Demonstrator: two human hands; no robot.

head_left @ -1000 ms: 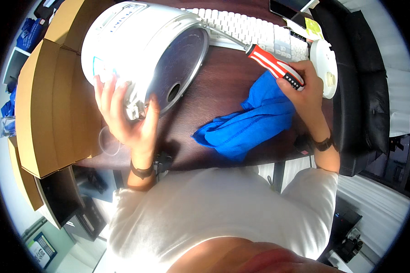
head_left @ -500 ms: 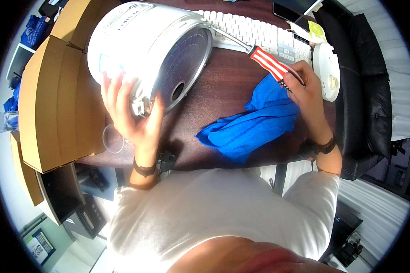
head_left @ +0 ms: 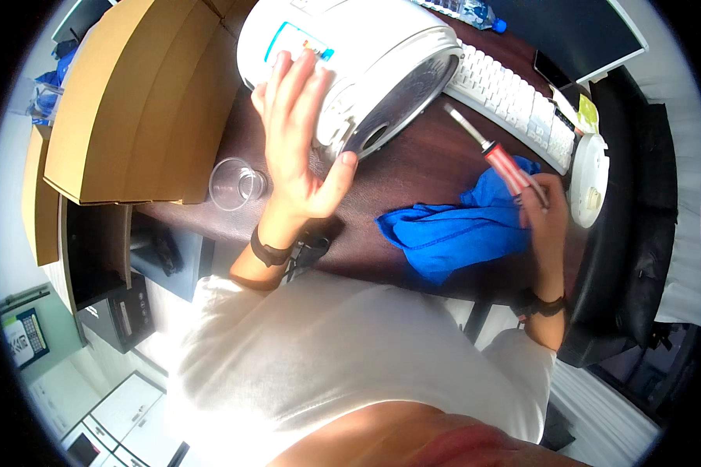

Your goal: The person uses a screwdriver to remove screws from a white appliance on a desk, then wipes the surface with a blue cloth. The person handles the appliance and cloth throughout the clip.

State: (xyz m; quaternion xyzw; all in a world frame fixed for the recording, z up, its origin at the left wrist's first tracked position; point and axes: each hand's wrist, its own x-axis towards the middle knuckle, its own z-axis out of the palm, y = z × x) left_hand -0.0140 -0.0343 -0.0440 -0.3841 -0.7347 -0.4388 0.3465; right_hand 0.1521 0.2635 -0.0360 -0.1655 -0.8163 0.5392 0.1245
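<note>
A white drum-shaped appliance (head_left: 382, 43) lies tilted on its side, its dark round end, with a hole, facing right and toward me. My left hand (head_left: 300, 148) rests on it, fingers stretched along the white wall and thumb near the rim of that end. My right hand (head_left: 547, 214) is closed around a screwdriver (head_left: 505, 165) with a red-and-white striped handle. Its metal tip points up and left, apart from the appliance. A crumpled blue cloth (head_left: 444, 237) lies below the screwdriver, beside my right hand.
A white keyboard (head_left: 514, 109) runs behind the screwdriver. At the right edge lies a round white part (head_left: 590, 183) with a knob. A clear cup (head_left: 230, 185) sits beside a tall cardboard box (head_left: 148, 101) on the left. A water bottle (head_left: 471, 12) and a monitor (head_left: 576, 35) are at the back.
The screwdriver's tip has come away from the appliance's rim, and my right hand has drawn back toward me. My left fingers lie straighter on the wall. The whole view has shifted.
</note>
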